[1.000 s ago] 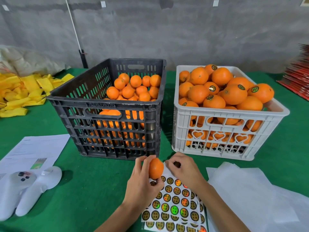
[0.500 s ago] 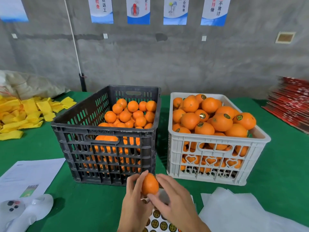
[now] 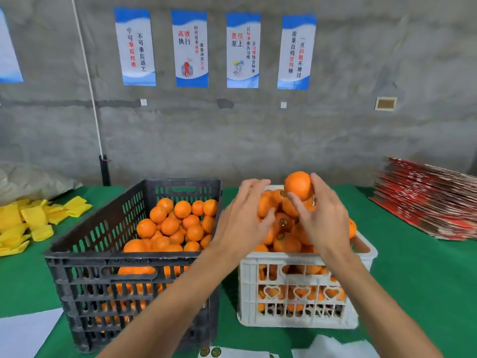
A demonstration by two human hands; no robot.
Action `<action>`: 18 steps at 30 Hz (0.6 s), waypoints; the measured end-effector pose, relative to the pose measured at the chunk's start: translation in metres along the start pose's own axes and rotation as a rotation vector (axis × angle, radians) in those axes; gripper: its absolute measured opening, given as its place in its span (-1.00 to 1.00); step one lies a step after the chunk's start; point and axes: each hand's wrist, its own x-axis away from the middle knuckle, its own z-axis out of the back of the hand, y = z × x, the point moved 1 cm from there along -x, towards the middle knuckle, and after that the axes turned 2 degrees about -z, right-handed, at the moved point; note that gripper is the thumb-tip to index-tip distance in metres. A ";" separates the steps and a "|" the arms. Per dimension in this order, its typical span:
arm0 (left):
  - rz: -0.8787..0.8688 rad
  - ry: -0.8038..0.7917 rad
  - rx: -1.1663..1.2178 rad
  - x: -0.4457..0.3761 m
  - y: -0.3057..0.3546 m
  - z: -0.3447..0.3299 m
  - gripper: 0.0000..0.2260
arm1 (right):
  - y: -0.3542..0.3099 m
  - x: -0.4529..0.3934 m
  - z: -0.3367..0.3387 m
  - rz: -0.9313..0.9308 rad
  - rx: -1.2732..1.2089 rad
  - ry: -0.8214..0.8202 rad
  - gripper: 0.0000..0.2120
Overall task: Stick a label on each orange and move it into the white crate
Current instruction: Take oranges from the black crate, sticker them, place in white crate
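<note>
My right hand (image 3: 322, 218) grips an orange (image 3: 298, 185) between thumb and fingers, raised above the heaped labelled oranges in the white crate (image 3: 299, 259). Its label does not show from here. My left hand (image 3: 242, 223) hovers beside it over the crate's left edge with fingers spread, holding nothing. The black crate (image 3: 124, 259) to the left holds unlabelled oranges (image 3: 178, 223). The top edge of the label sheet (image 3: 214, 352) peeks in at the bottom of the frame.
White paper (image 3: 333, 347) lies in front of the white crate, another sheet (image 3: 23, 332) at the lower left. Yellow foam nets (image 3: 28, 223) sit at the far left. A stack of red cartons (image 3: 428, 200) stands at the right on the green table (image 3: 418, 280).
Both hands rose from the label sheet near the table's front to above the white crate. The orange passed from my left hand to my right, and my left hand let go.
</note>
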 end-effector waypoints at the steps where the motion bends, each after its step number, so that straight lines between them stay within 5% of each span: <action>1: 0.053 -0.007 -0.003 -0.013 -0.007 0.003 -0.53 | 0.007 -0.019 0.001 -0.009 0.028 -0.007 -0.39; 10: 0.449 -0.214 -0.332 -0.025 -0.138 0.051 -0.50 | -0.001 -0.063 -0.040 0.080 0.080 -0.235 -0.47; 15: 0.723 -0.607 -0.632 -0.003 -0.216 0.089 -0.39 | -0.075 -0.041 -0.094 0.184 -0.081 -0.344 -0.46; 18: 0.946 -0.921 -0.604 0.014 -0.249 0.118 -0.45 | -0.115 -0.029 -0.134 0.171 -0.183 -0.429 -0.45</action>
